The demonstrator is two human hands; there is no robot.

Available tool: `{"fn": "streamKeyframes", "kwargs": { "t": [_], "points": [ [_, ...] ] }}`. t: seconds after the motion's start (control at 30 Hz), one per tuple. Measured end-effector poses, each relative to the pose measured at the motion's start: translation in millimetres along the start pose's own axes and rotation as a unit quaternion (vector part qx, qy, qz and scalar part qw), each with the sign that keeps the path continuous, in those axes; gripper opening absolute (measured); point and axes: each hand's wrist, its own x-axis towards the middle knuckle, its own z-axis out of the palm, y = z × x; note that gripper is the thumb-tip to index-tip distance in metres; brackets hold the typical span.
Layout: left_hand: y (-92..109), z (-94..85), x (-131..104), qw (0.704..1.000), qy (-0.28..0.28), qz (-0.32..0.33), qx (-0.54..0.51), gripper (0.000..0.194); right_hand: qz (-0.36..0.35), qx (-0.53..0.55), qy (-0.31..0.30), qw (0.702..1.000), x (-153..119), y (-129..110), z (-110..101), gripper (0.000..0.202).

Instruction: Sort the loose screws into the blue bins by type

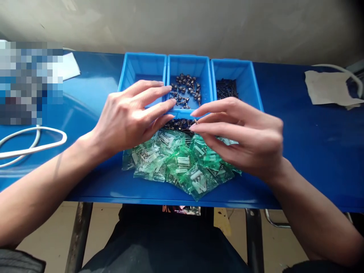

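My left hand (129, 113) hovers at the front of the left and middle blue bins, fingers stretched and apart, with nothing seen in them. The middle bin (189, 60) holds loose dark metal fasteners with thick heads (184, 81). In front of the bins, my right hand (239, 132) pinches a small metal piece (196, 121) between its fingertips; its exact kind is too small to make out. Below both hands lies a heap of clear green plastic packets (182, 163) with white plugs and screws inside. Loose dark screws (179, 124) show between the heap and the bins.
The left blue bin (145, 62) and the right bin (233, 66), with dark screws (226, 89) in it, flank the middle one. A white cable (54, 131) lies on the blue table (313, 151) at left. Beige paper or cloth (327, 87) sits at right.
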Motion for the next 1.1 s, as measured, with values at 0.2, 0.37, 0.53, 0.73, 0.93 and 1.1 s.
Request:
{"fn": "streamKeyframes", "kwargs": {
  "t": [0.2, 0.37, 0.53, 0.73, 0.93, 1.1],
  "points": [
    [1.6, 0.5, -3.0, 0.999, -0.008, -0.022, -0.032, 0.030, 0.143, 0.068, 0.161, 0.974, 4.5, 1.6, -9.6, 0.016],
    [0.8, 3.5, -4.2, 0.998, 0.013, -0.022, -0.053, 0.029, 0.198, 0.213, 0.112, 0.950, 7.6, 2.6, -4.3, 0.024],
    [-0.9, 6.2, -6.1, 0.996, 0.021, -0.024, -0.089, 0.035, 0.136, 0.138, 0.112, 0.975, 2.9, 8.0, 1.7, 0.047],
    [-0.6, 5.5, -4.0, 0.995, 0.015, -0.031, -0.089, 0.029, -0.079, -0.116, -0.065, 0.988, -4.4, 12.0, 9.4, 0.019],
    [0.9, 5.2, -1.8, 0.996, 0.028, -0.019, -0.077, 0.025, -0.120, -0.200, -0.101, 0.967, -1.9, 10.0, 13.8, 0.024],
    [1.8, 6.2, -0.7, 0.996, 0.037, -0.013, -0.077, 0.025, -0.150, -0.240, -0.108, 0.953, 0.8, 5.4, 13.2, 0.021]
  ]
}}
